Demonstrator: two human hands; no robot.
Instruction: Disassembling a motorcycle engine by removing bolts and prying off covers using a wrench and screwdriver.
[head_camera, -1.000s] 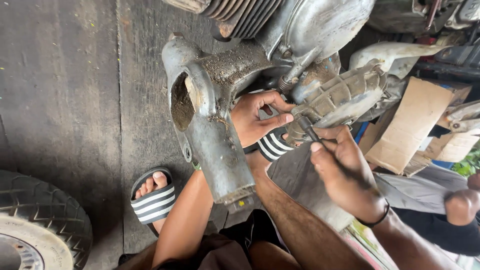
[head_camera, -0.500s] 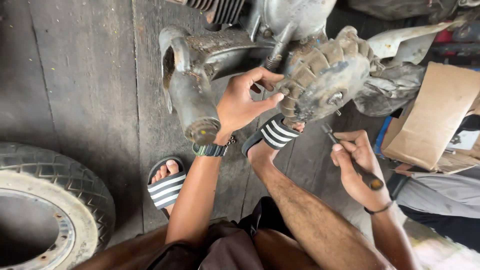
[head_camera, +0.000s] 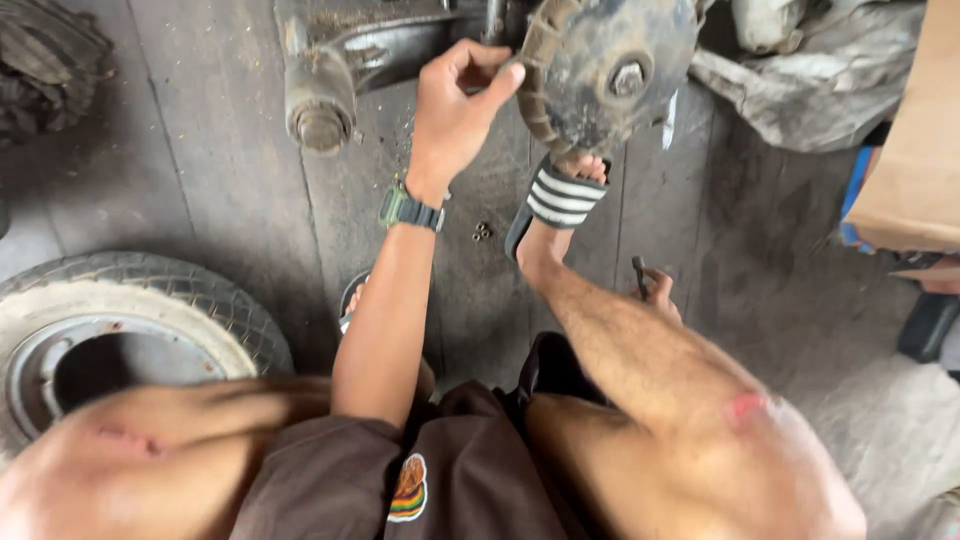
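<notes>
The round, ribbed engine cover (head_camera: 600, 70) sits at the far edge of the scene, right of centre, dirty grey with a bolt head (head_camera: 628, 78) near its middle. The left hand (head_camera: 455, 105) reaches up to it, thumb and fingers pinched on the ribbed rim at its left side, a dark green watch (head_camera: 410, 210) on the wrist. To turn or steady a cover like this well, the grip should sit square on the ribs rather than at the fingertips, since the metal looks greasy and could slip.

The right hand (head_camera: 658, 292) rests low, just right of the right shin, mostly hidden behind the leg; a thin dark tool (head_camera: 639, 272) rises from it, so it seems closed around that, though the fingers barely show.

Right under the cover, a foot in a striped black-and-white sandal (head_camera: 560, 198) braces near the engine. Just left of it a few small nuts (head_camera: 481, 231) lie loose on the plank floor (head_camera: 200, 150), worth keeping clear of the feet. A grimy axle housing (head_camera: 320, 100) lies far left, a tyre on its rim (head_camera: 120, 330) near left, and a cardboard box (head_camera: 915, 150) at the right edge.
</notes>
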